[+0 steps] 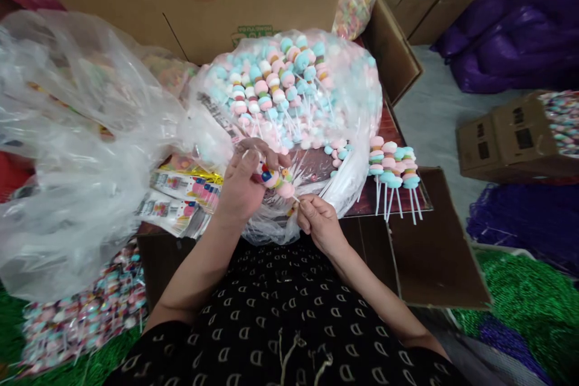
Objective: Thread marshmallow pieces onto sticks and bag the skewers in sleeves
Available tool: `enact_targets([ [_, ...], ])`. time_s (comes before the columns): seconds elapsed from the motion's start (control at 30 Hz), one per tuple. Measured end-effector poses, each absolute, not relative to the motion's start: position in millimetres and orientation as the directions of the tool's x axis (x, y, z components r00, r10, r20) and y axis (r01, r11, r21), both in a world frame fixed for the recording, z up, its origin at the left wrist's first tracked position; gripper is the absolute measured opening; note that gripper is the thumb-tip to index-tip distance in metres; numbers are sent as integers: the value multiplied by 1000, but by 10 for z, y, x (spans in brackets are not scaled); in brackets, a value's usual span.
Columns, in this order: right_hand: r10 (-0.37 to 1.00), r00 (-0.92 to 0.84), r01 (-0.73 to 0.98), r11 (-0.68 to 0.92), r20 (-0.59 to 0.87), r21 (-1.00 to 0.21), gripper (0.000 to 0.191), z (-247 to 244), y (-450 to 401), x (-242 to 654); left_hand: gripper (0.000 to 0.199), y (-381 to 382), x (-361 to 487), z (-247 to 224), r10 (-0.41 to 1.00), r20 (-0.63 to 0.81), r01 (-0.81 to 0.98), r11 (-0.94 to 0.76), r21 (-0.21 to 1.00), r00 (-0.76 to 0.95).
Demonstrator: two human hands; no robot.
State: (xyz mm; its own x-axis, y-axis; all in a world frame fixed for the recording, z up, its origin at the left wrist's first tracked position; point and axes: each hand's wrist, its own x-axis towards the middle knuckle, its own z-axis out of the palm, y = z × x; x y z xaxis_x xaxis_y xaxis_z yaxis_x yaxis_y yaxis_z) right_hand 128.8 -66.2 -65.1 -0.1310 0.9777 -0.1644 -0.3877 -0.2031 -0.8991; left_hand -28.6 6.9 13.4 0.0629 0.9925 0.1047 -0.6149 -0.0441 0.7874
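Observation:
My left hand is closed around the upper part of a candy stick in a clear printed wrapper. The fingers of my right hand pinch the white stick at its lower end, close to the pink candy. Just beyond my hands, a large clear bag holds many pink, white and blue candy sticks. Several candy sticks lie in a group at the table's right edge. Printed wrappers are stacked to the left of my left hand.
A big cardboard box stands behind the candy bag. Crumpled clear plastic fills the left side. An open carton is at the lower right, with wrapped candy at the lower left.

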Motion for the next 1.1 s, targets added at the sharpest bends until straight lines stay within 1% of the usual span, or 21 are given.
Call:
enact_targets([
  [0.13, 963, -174, -418, -261, -206, -870, 47, -627, -653, 1254, 31, -35, -212, -7, 988, 37, -616, 62, 785, 147],
  [0.2, 959, -183, -426, -274, -215, -862, 47, -616, -641, 1240, 35, -67, -264, -48, 980, 3, -596, 119, 794, 200],
  [0.27, 959, -190, -427, -275, -212, -861, 48, -616, -634, 1237, 50, -52, -372, -38, 977, -8, -593, 135, 794, 212],
  [0.33, 957, -204, -415, -277, -208, -866, 49, -630, -635, 1241, 66, 5, -489, 15, 986, 20, -623, 91, 777, 168],
  [0.37, 955, -213, -403, -278, -206, -872, 49, -641, -639, 1244, 68, 43, -534, 48, 990, 45, -638, 50, 768, 132],
  [0.4, 953, -224, -388, -278, -203, -879, 49, -652, -644, 1245, 66, 80, -563, 79, 993, 64, -641, 12, 767, 95],
  [0.47, 951, -238, -362, -276, -198, -891, 49, -673, -656, 1243, 53, 136, -566, 122, 996, 75, -619, -36, 784, 37],
  [0.53, 953, -232, -361, -272, -197, -892, 48, -683, -663, 1230, 38, 149, -502, 126, 999, 52, -603, -45, 796, -7],
  [0.6, 959, -198, -387, -266, -202, -883, 47, -678, -664, 1207, 33, 115, -400, 97, 999, 18, -626, -40, 779, -41],
  [0.73, 972, -110, -397, -235, -208, -887, 46, -656, -648, 1150, 38, -28, -209, -20, 998, -29, -658, -10, 753, -48],
  [0.87, 972, -135, -339, -228, -192, -913, 45, -662, -645, 1136, 42, -106, -196, -138, 999, -53, -608, 48, 792, 9],
  [0.93, 973, -146, -326, -216, -177, -920, 47, -668, -651, 1164, 42, -93, -284, -140, 997, -38, -604, 68, 794, 63],
  [0.97, 975, -143, -318, -207, -169, -925, 48, -670, -655, 1186, 46, -78, -342, -118, 996, -23, -610, 69, 790, 84],
  [1.03, 979, -128, -290, -187, -156, -939, 49, -670, -660, 1240, 61, -42, -460, -35, 998, 2, -630, 42, 775, 68],
  [1.07, 981, -121, -268, -181, -154, -946, 49, -670, -660, 1268, 63, -24, -508, 16, 999, 14, -636, 12, 772, 36],
  [1.1, 981, -115, -241, -178, -154, -954, 49, -670, -659, 1293, 61, -7, -543, 63, 1000, 22, -638, -21, 770, -6],
])
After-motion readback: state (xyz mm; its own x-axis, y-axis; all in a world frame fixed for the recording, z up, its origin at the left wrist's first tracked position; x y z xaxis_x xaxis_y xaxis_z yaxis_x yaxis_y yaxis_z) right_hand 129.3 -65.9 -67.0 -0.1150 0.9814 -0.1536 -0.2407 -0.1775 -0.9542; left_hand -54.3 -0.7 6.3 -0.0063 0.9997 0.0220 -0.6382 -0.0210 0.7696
